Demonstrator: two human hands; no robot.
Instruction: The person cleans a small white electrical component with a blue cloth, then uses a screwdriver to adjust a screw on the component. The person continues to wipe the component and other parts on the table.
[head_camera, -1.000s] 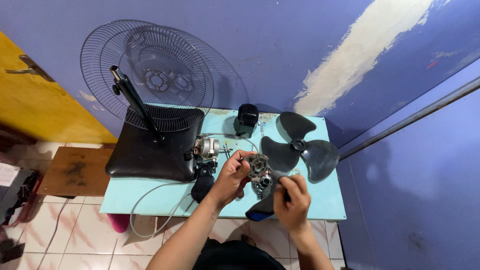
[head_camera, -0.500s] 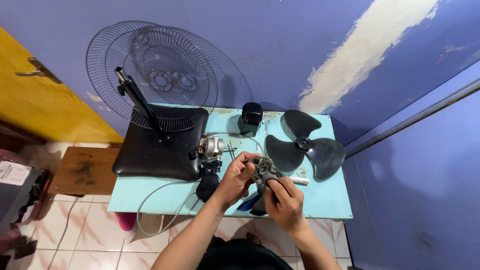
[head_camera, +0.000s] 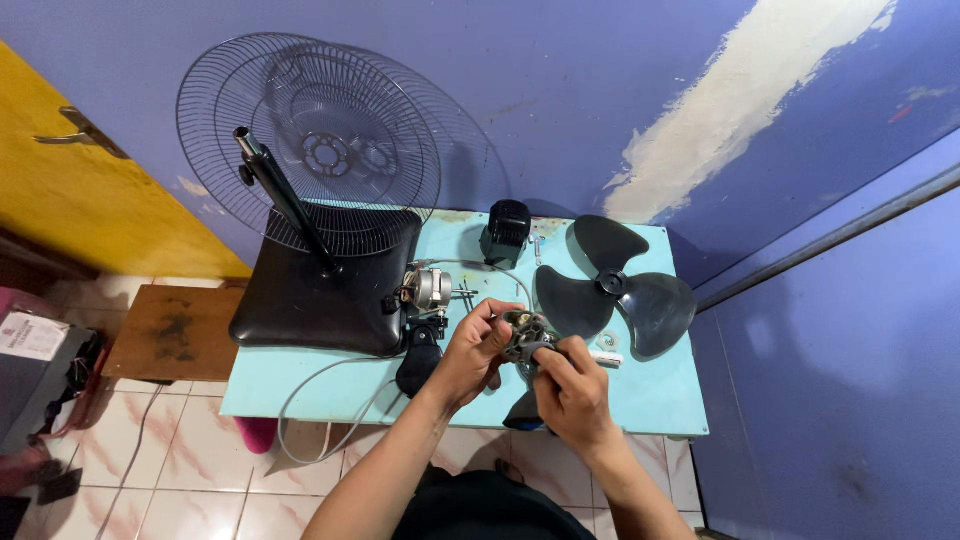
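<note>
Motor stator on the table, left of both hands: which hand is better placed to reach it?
Left, probably. The left hand is nearer the motor stator; the right hand sits farther away, and both hold the metal motor part.

The motor part (head_camera: 527, 335) is a small, round metal assembly, grey with darker openings in its face. It is held clear of the light blue bench (head_camera: 655, 395), above the bench's front half, just in front of the black three-blade fan propeller (head_camera: 610, 285). The left hand (head_camera: 475, 350) grips its left side; the right hand (head_camera: 570, 390) grips its lower right edge. Finer detail of the part is too small to tell.
</note>
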